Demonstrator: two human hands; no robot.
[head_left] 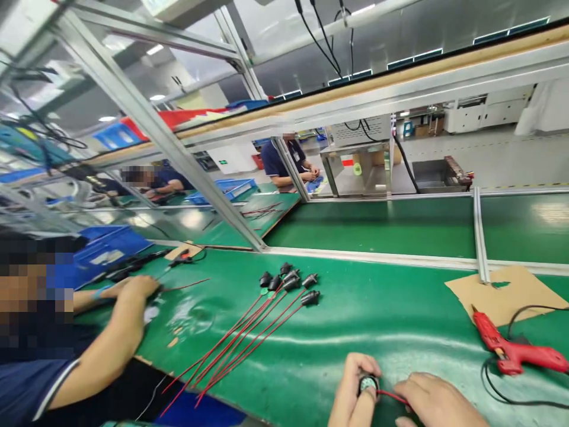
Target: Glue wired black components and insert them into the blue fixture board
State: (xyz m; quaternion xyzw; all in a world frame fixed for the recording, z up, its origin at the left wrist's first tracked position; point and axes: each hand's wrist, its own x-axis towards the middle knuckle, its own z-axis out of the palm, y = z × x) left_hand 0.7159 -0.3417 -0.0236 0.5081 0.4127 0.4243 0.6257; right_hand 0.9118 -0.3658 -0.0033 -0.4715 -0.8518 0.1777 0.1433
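My left hand (355,388) is closed around a small round black part (368,384) with a pale green face, just above the green table mat. A red wire (393,396) runs from that part to my right hand (438,400), whose fingers are bent over its far end. The right fingertips are partly hidden by the hand itself. Further up the table lies a group of several similar black parts (292,281), their long red wires (249,332) trailing toward the near left edge.
At right, a red glue gun (511,350) with a black cord lies by a brown cardboard sheet (520,290). A co-worker's arm (120,332) reaches over the table at left, near a blue bin (111,252). Metal frame posts (480,237) stand along the back.
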